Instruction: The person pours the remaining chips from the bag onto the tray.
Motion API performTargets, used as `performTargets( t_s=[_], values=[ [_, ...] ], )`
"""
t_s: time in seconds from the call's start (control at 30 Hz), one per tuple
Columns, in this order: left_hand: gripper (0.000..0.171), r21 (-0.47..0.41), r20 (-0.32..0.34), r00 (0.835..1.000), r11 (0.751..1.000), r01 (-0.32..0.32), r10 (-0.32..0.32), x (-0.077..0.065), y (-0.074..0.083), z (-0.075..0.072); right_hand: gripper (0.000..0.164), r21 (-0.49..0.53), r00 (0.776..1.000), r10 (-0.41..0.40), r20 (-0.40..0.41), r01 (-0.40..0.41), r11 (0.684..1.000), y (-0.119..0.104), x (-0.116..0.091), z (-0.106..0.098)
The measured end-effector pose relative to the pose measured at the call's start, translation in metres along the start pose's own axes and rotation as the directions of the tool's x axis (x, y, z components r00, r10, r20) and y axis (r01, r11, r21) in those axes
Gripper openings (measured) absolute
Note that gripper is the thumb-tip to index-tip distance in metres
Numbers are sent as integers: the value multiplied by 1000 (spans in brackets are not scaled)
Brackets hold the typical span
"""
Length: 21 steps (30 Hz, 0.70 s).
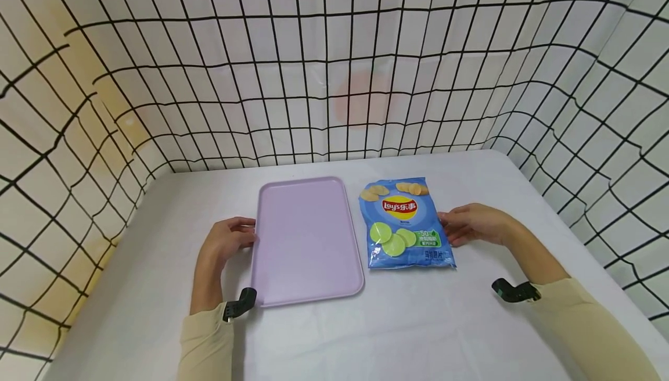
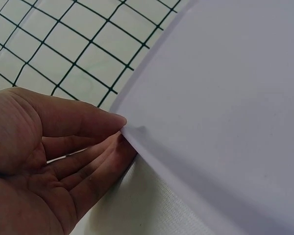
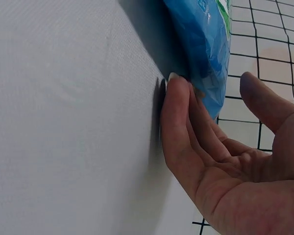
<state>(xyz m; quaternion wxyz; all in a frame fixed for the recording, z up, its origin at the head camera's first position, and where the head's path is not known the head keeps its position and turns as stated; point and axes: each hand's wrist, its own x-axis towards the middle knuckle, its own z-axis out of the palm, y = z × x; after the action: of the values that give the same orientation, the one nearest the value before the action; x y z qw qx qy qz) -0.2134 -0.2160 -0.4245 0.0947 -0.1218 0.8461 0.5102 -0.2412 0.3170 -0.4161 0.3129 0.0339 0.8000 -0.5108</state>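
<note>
A light purple rectangular tray [image 1: 308, 241] lies flat on the white table. At its left edge my left hand [image 1: 228, 238] pinches the rim; in the left wrist view the thumb [image 2: 100, 122] meets the rim and the other fingers pass beneath it. To the tray's right is a blue bag of Lay's potato chips [image 1: 389, 227] with lime pictures, face up. My right hand [image 1: 475, 224] is at the bag's right side. In the right wrist view its fingertips touch the bag's lower edge [image 3: 206, 63], while the thumb [image 3: 267, 105] stands apart from it.
A black wire grid [image 1: 324, 79] over white sheeting walls the table [image 1: 397, 323] at the back and both sides. Black camera mounts sit on the left wrist [image 1: 240, 304] and the right wrist [image 1: 514, 291]. A narrow gap separates tray and bag.
</note>
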Motion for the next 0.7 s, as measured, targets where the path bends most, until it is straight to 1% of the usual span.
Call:
performTargets(
  t_s=[0.13, 0.23, 0.37, 0.5, 0.6, 0.7],
  values=[
    [37, 0, 0, 1000, 1000, 6, -6, 1, -2, 1, 54, -9, 1000, 29, 8, -29, 1000, 2, -1, 2],
    [37, 2, -1, 1000, 1000, 6, -6, 2, -3, 1, 53, -44, 999, 34, 32, -33, 999, 2, -2, 4],
    [37, 6, -6, 1000, 1000, 2, -2, 3, -4, 1, 50, -74, 995, 43, 94, -36, 997, 1, -5, 5],
    [38, 11, 3, 1000, 1000, -6, 6, 3, -4, 1, 47, -76, 986, 49, 162, -37, 996, 0, -7, 5],
    [38, 13, 9, 1000, 1000, -5, 5, 3, -3, 0, 42, -84, 983, 44, 179, -30, 996, 0, -7, 6],
    [38, 10, 12, 1000, 1000, -10, 10, 3, -3, 0, 37, -103, 985, 28, 170, -11, 995, 1, -7, 7]
  ],
)
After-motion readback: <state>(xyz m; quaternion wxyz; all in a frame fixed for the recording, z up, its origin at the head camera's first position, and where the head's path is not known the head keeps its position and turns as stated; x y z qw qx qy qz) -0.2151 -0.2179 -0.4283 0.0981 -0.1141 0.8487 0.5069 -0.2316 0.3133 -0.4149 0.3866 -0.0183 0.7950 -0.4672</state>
